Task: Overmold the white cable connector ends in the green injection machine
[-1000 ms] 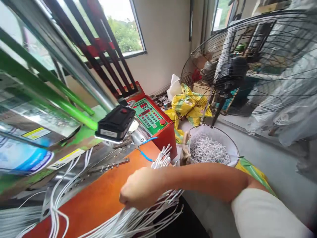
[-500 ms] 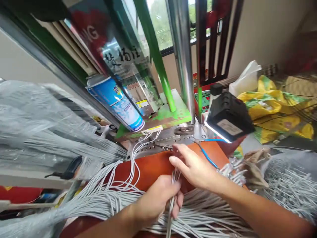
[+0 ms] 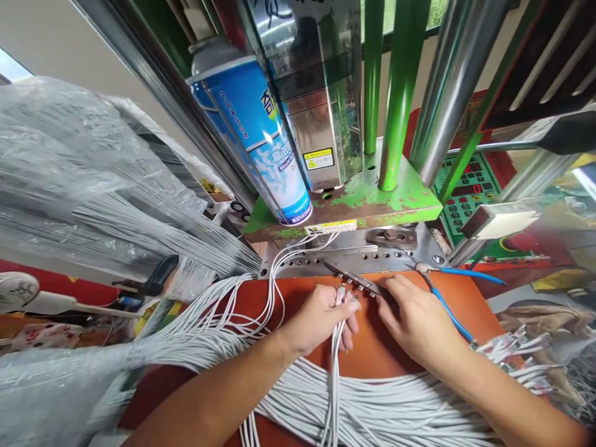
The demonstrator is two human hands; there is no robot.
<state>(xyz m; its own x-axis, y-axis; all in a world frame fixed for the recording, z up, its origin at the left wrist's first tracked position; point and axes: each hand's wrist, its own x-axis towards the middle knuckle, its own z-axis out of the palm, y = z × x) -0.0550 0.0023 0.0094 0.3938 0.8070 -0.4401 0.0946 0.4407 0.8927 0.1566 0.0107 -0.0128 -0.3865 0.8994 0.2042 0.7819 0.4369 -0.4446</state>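
My left hand (image 3: pixel 326 320) is closed around a small bundle of thin white cables (image 3: pixel 334 379), just below their connector ends (image 3: pixel 344 295). These ends point up toward a narrow dark metal bar (image 3: pixel 356 280), which has small metal pieces along its near side. The bar lies tilted across the edge of the orange board (image 3: pixel 372 344) and the machine's steel plate. My right hand (image 3: pixel 412 313) grips the bar's right end, with some fingertips hidden behind it. A thick mass of white cables (image 3: pixel 372 406) runs across the board below both hands.
Blue-handled pliers (image 3: pixel 442 298) lie right of my right hand. A blue spray can (image 3: pixel 261 143) stands on the green press block (image 3: pixel 372 211), beneath which several cables run. A control panel (image 3: pixel 470 186) is behind, right. Plastic-wrapped cables (image 3: pixel 153 211) hang left; cable ends (image 3: pixel 516 360) lie right.
My right hand has moved off the cable tips and onto the metal bar. My left hand still holds the cables, now with their ends up by the bar. The view has shifted closer to the press.
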